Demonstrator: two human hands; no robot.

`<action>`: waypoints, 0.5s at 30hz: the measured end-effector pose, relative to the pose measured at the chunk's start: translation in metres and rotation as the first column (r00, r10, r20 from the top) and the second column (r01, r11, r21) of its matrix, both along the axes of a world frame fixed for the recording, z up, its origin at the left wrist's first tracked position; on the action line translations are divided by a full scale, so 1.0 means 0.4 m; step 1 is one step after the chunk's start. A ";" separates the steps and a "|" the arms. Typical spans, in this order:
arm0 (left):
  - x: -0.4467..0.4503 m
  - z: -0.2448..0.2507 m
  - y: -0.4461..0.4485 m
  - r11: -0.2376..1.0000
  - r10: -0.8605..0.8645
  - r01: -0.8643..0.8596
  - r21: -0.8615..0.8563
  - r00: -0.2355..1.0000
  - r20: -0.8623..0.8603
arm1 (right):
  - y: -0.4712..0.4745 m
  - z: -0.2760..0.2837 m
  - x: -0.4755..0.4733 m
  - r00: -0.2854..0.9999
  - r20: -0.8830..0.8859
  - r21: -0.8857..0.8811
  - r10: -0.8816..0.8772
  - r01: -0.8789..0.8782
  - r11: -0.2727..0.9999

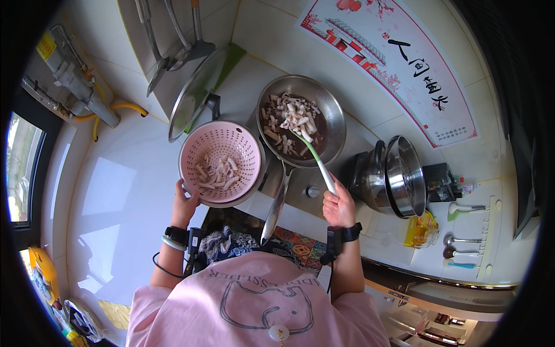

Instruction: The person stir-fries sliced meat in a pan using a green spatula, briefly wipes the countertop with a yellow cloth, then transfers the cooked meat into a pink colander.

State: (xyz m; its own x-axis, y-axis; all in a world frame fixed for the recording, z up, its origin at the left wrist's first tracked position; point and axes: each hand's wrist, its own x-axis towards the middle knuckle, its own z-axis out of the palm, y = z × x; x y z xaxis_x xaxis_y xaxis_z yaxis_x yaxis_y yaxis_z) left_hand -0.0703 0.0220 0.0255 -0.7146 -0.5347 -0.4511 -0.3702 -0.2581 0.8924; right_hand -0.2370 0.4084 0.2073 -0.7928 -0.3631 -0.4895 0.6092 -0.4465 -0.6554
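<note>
My right hand [338, 204] grips the white handle of a spatula or spoon [318, 162]; its green end reaches into a steel frying pan [331, 130]. Pale cut strips that look like squid [299, 119] are heaped on and around that end, with dark liquid beneath. My left hand [186, 201] holds the rim of a pink colander [249, 152], which sits in a metal bowl beside the pan. More pale strips [221, 171] lie in the colander. The pan's steel handle [277, 204] points towards me between my hands.
A glass lid [195, 95] leans behind the colander. Utensils [190, 50] hang at upper left. Stacked steel pots [394, 178] and an oil container [420, 230] stand at the right. A stove knob [312, 191] is below the pan. Gas pipes [82, 89] run along the left wall.
</note>
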 end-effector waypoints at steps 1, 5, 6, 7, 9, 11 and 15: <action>-0.002 -0.004 0.001 1.000 -0.001 0.001 -0.017 1.000 -0.006 | 0.002 0.008 -0.001 1.000 -0.002 0.030 -0.005 0.005 1.000; -0.007 -0.014 -0.001 1.000 0.010 -0.010 -0.003 1.000 -0.021 | 0.007 0.041 0.002 1.000 -0.005 0.087 -0.013 0.014 0.996; -0.004 -0.014 0.000 1.000 0.016 -0.016 0.017 1.000 -0.015 | 0.007 0.048 0.006 1.000 -0.008 0.117 -0.007 0.008 0.993; -0.002 -0.013 0.000 1.000 0.006 -0.006 -0.003 1.000 -0.013 | 0.007 0.054 0.009 1.000 -0.011 0.148 -0.002 0.004 0.989; -0.005 -0.011 0.001 1.000 0.012 -0.012 0.009 1.000 -0.004 | 0.008 0.064 0.014 0.999 -0.023 0.167 0.025 -0.021 0.986; -0.002 -0.009 0.004 1.000 0.009 -0.009 -0.011 1.000 -0.011 | 0.010 0.069 0.018 0.999 -0.012 0.175 0.037 -0.035 0.984; -0.002 -0.007 0.007 1.000 0.021 -0.021 -0.002 1.000 -0.017 | 0.012 0.072 0.015 0.999 0.023 0.159 0.042 -0.045 0.986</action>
